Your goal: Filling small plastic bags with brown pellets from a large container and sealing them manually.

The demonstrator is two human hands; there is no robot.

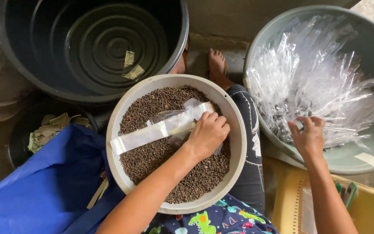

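One clear packet (165, 125), white-labelled, over peppercorns (152, 156)

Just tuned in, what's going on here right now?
A seated person works over a round cream basin full of small dark seeds. The left hand holds a long narrow clear bag lying across the seeds. The right hand reaches into a grey tub heaped with empty clear bags, fingers on one. A black tub sits beyond.

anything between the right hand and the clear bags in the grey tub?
Nothing visible. The right hand is already over the grey tub's near rim, fingertips on the heap of clear bags. The left hand is apart, holding a narrow bag over the peppercorn bowl.
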